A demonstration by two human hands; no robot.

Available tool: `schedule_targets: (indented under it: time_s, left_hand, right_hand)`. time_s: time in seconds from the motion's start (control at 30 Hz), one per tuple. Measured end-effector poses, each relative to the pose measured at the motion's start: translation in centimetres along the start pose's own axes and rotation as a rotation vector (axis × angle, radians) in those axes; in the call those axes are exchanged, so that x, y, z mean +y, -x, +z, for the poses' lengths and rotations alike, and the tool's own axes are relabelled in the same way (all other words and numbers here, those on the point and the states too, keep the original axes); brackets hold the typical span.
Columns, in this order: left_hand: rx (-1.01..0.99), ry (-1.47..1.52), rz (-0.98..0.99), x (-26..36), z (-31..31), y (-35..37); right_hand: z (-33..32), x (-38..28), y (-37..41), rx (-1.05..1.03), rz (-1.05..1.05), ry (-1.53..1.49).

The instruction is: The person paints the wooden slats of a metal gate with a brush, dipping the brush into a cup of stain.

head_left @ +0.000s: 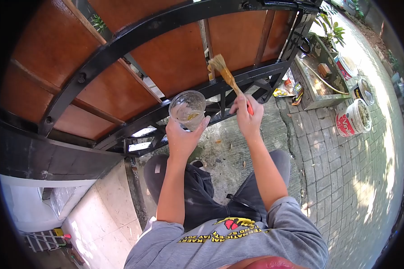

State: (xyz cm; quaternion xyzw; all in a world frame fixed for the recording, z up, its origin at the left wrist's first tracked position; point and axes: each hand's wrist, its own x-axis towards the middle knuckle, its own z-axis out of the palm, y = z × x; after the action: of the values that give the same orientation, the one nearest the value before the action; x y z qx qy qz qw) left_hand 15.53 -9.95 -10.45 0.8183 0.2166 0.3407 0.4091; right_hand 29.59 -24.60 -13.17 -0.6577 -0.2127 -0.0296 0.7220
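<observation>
My left hand (182, 136) is wrapped round a clear plastic cup (187, 106), its mouth tipped toward me and a little yellowish liquid in the bottom. In my right hand (248, 114) is a paintbrush (231, 83), gripped by its orange-red handle. The bristles point up and away, overlapping the lower rail of a gate with a black metal frame (141, 36) and reddish-brown wood panels (169, 58). Both hands are in front of the gate, the cup just left of the brush.
A planter box (323, 101) stands at the right, with a paint bucket (353, 119) and a smaller tub (362, 93) beside it. Plastic packets (289, 89) lie by the gate's end. Brick paving (327, 166) runs along the right; a tiled step (107, 201) is at the left.
</observation>
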Motion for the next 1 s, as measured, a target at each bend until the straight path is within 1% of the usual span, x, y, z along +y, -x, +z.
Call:
schedule_targets:
  time_s: [0.03, 0.07, 0.17, 0.2, 0.27, 0.37, 0.47, 0.5, 0.6, 0.7, 0.8, 0.83, 0.93, 1.0]
  left_hand:
    - [-0.001, -0.002, -0.007, 0.0, 0.0, 0.1]
    - [0.0, -0.001, 0.003, -0.1, 0.1, 0.0]
    - [0.0, 0.002, 0.0, -0.1, 0.2, 0.0]
    - [-0.001, 0.001, -0.013, -0.1, 0.2, -0.1]
    - [-0.006, 0.006, -0.034, 0.1, 0.3, -0.1]
    - [-0.016, 0.02, -0.039, 0.4, 0.5, -0.1]
    - [-0.008, 0.02, -0.026, 0.1, 0.4, -0.2]
    - [-0.007, 0.017, -0.026, 0.1, 0.4, -0.2]
    - [-0.009, 0.002, -0.039, 0.2, 0.1, 0.1]
    - [-0.01, -0.013, -0.036, 0.1, 0.0, 0.0]
    - [-0.007, -0.003, -0.044, 0.0, 0.1, 0.0]
    - [-0.005, 0.005, -0.045, 0.0, 0.1, 0.0]
    - [-0.008, 0.032, -0.073, 0.6, 0.0, -0.1]
    - [-0.005, 0.058, -0.057, 0.6, 0.1, -0.1]
  right_hand:
    - [0.0, 0.3, 0.6, 0.011, 0.051, -0.024]
    - [-0.2, 0.5, 0.9, 0.018, 0.003, -0.021]
    - [-0.5, -3.2, 0.2, 0.057, -0.1, -0.049]
    - [-0.6, -4.4, -0.5, 0.049, -0.058, -0.068]
    - [0.2, -5.7, -2.2, 0.035, -0.022, -0.205]
    - [1.3, -3.1, -2.7, 0.007, -0.023, -0.233]
    - [1.3, -0.6, -0.7, 0.067, -0.012, -0.11]
    - [1.3, -0.6, 0.1, 0.082, 0.036, -0.093]
    - [0.0, -1.0, 1.7, 0.059, 0.069, 0.093]
    - [-0.4, -2.6, 2.0, 0.071, -0.219, 0.23]
    - [0.1, -5.6, 0.2, 0.051, -0.544, 0.433]
    - [0.8, -5.7, -0.4, 0.077, -0.585, 0.453]
    - [1.6, -5.0, -0.7, 0.092, -0.625, 0.59]
    - [1.6, -4.0, 0.0, 0.044, -0.605, 0.644]
